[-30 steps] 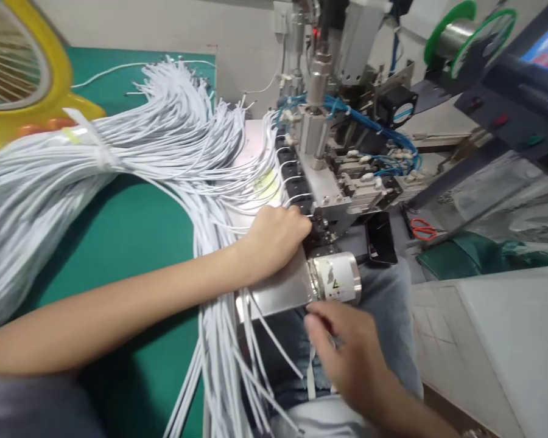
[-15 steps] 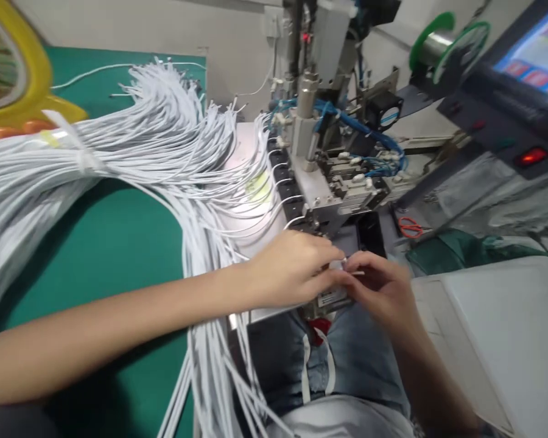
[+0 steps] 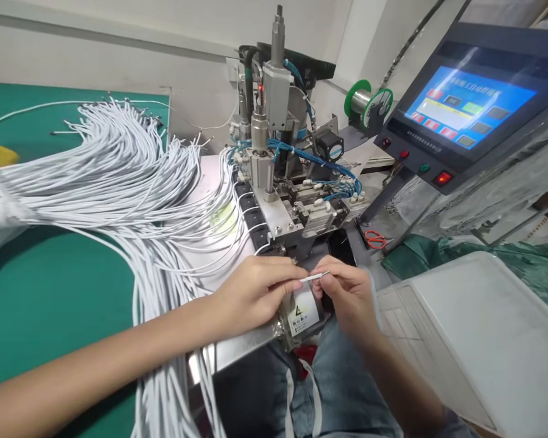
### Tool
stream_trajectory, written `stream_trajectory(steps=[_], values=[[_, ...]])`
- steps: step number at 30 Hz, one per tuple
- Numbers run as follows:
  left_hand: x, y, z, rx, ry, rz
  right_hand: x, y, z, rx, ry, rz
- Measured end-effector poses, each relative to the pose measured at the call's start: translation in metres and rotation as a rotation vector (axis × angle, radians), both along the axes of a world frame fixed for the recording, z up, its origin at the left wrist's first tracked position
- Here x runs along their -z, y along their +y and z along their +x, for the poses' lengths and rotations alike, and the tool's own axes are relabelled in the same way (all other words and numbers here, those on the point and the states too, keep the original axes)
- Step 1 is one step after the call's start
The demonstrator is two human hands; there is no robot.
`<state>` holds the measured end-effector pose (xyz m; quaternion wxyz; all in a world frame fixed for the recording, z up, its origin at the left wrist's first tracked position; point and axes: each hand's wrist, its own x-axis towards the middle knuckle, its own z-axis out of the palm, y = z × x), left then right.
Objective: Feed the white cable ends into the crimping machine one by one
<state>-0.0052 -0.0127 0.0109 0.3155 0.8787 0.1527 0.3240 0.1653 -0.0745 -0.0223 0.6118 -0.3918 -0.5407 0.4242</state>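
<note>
A: What fills the bench beside the machine?

B: A big bundle of white cables fanned across the green mat, its ends running to the black fixture row at the left edge of the soldering machine. Right of the machine stands a blue touchscreen, with a white plastic tray below it and a green solder spool behind.

A: And the hands?

B: Together, just in front of the machine. The left hand and right hand each pinch one white cable end, held level between them.

A: How would you handle it well?

B: I'd judge a short grip near the stripped tip, kept straight and untwisted, gives the best control.

A: The room?

B: A plain pale wall behind the machine.
</note>
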Motion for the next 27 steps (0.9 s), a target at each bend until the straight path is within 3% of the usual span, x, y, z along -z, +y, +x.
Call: stream_trajectory(steps=[6, 11, 15, 22, 25, 27], values=[[-0.001, -0.002, 0.003, -0.029, 0.047, -0.046, -0.015, -0.001, -0.001, 0.168, -0.341, 0.097], [0.003, -0.002, 0.002, -0.060, 0.065, 0.052, -0.021, -0.002, 0.001, 0.176, -0.576, -0.015], [0.005, -0.002, 0.003, -0.096, 0.038, 0.096, -0.023, 0.001, 0.003, 0.155, -0.598, -0.007], [0.006, -0.007, 0.004, -0.127, 0.016, -0.009, -0.010, -0.001, -0.012, 0.274, -0.469, 0.043], [0.009, -0.008, 0.003, -0.159, 0.032, 0.075, -0.002, -0.002, -0.018, 0.429, -0.610, 0.206], [0.010, -0.007, 0.002, -0.187, 0.065, 0.228, -0.001, -0.003, -0.018, 0.493, -0.760, 0.306]])
